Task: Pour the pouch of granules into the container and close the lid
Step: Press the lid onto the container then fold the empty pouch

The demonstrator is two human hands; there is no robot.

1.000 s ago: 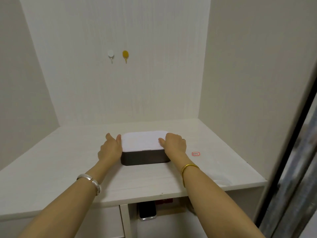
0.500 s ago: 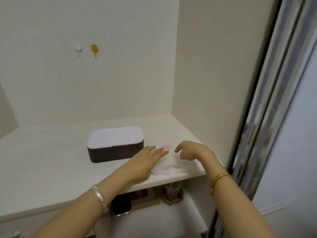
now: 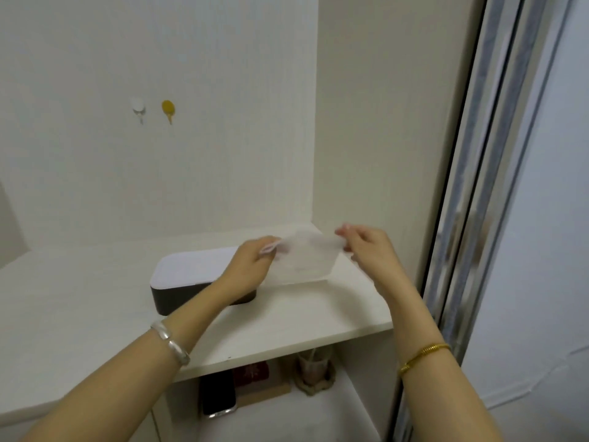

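A dark brown container [image 3: 178, 298] with a white lid [image 3: 194, 267] on top stands on the white shelf [image 3: 95, 314]. Just right of it, a translucent white pouch [image 3: 302, 260] is held up above the shelf. My left hand [image 3: 251, 266] pinches the pouch's top left corner, partly covering the container's right end. My right hand [image 3: 366, 250] pinches the top right corner. The pouch hangs between the two hands, and its contents are too faint to make out.
Two hooks, white [image 3: 138, 106] and yellow [image 3: 168, 109], are stuck on the back wall. A side wall and a sliding door frame [image 3: 471, 218] close off the right. Below the shelf lie a phone [image 3: 218, 397], a red item and a small cup [image 3: 314, 368].
Both hands left the container's sides, moved right to the flat pouch on the shelf, and have lifted it by its top corners. The view has swung right.
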